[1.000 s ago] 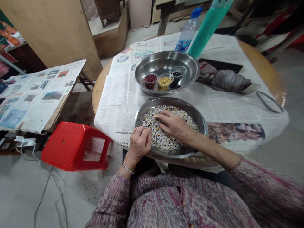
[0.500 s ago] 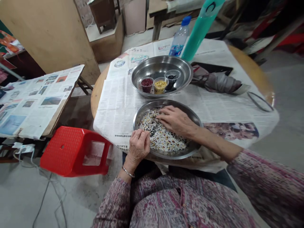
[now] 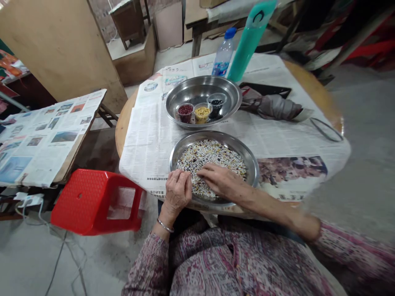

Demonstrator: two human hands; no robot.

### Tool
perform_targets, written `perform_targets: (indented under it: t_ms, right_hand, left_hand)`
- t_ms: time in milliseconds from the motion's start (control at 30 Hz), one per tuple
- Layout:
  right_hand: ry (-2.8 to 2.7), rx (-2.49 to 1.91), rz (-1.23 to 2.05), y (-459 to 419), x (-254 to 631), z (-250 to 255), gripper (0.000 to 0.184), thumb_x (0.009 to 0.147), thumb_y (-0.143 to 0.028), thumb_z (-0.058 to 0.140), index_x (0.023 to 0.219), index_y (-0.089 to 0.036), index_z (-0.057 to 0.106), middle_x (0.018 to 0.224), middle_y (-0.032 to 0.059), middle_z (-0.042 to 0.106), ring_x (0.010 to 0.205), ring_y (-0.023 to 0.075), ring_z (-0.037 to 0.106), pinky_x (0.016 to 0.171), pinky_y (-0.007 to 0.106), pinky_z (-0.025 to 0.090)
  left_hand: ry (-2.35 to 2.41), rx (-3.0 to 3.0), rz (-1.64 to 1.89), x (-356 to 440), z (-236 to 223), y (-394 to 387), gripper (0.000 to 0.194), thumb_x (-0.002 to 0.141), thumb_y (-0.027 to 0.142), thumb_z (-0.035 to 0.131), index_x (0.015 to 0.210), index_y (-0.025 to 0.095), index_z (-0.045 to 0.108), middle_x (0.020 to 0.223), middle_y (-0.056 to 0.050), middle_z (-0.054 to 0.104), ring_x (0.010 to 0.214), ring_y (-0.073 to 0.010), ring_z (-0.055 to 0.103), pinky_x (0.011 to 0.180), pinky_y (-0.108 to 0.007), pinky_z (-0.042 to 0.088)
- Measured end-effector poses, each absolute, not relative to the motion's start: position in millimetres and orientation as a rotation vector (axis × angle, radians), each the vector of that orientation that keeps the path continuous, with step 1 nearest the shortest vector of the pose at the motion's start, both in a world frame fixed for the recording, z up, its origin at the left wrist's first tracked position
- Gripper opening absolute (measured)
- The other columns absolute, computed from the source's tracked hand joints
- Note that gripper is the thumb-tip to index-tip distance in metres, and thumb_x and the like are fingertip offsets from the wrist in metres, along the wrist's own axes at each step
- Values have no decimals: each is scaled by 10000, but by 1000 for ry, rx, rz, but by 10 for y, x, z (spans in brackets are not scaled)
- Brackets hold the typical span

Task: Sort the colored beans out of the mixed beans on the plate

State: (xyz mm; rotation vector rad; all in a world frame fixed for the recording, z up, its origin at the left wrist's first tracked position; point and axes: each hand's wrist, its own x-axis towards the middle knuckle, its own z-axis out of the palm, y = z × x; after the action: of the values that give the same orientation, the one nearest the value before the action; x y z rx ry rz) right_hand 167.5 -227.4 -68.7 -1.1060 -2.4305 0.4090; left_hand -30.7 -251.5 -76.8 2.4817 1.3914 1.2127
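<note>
A round metal basin (image 3: 254, 166) near the table's front edge holds a mix of white grains with yellow, red and black beans (image 3: 212, 155). Over the near left part of the mix, my right hand (image 3: 219, 179) reaches in with its fingers stretched out, the tips at the grains. My left hand (image 3: 178, 190) is curled closed at the basin's left rim; whatever is inside its fingers is hidden. Behind stands a second metal basin (image 3: 182, 93) with three clear cups: red beans (image 3: 185, 111), yellow beans (image 3: 202, 111) and black beans (image 3: 216, 102).
Newspaper covers the round table (image 3: 142, 135). At its back stand a water bottle (image 3: 222, 55) and a tall green bottle (image 3: 251, 43). A folded grey umbrella (image 3: 274, 107) lies on the right. A red stool (image 3: 89, 201) and a newspaper-covered table (image 3: 46, 135) are at left.
My right hand has moved toward me and left across the mix, and the grains now lie more evenly over the basin. The left hand stays curled at the rim. The view has shifted slightly.
</note>
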Motion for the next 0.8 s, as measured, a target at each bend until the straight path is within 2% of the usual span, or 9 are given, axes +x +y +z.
perform_targets:
  t_ms: [100,333,433,600,800]
  right_hand:
    - [-2394,-1039,425,-2175,1586,-648,265,940,-114,462,1051,-194,689,1018,98,664,947,202,628,841,347,543]
    - [-2266,-1480,44,-1708,1665,-575,296,966,-215,452,1113,-168,704,1139,151,673,1089,301,544,901,452,486]
    - [-2385,-1291,122,-1822,1547,-605,291,963,-202,459,1140,-165,686,1177,154,660,1077,285,546,909,449,485]
    - [-2547,-842,339,-2293,1487,-537,232,970,-174,470,1050,-165,687,1074,120,671,1013,238,561,886,386,502]
    - [-2662,-713,482,-2413,1677,-478,264,982,-152,451,889,-204,693,902,63,668,873,199,566,766,344,488]
  left_hand:
    - [1385,2497,1230,-308,-765,-2510,183,1025,163,417,977,157,593,868,-73,660,846,-199,609,794,-354,496]
    - [1374,2489,1232,-311,-770,-2496,206,1027,170,403,971,157,600,858,-71,656,840,-195,612,787,-353,496]
    - [1379,2479,1238,-314,-776,-2499,195,1025,167,406,998,156,599,873,-76,660,855,-200,618,797,-363,503]
    - [1378,2473,1276,-310,-772,-2515,194,1034,162,380,1037,163,574,912,-86,661,890,-204,620,813,-363,518]
    - [1368,2487,1295,-297,-748,-2511,178,1035,158,387,1000,166,561,867,-70,645,839,-195,603,777,-339,509]
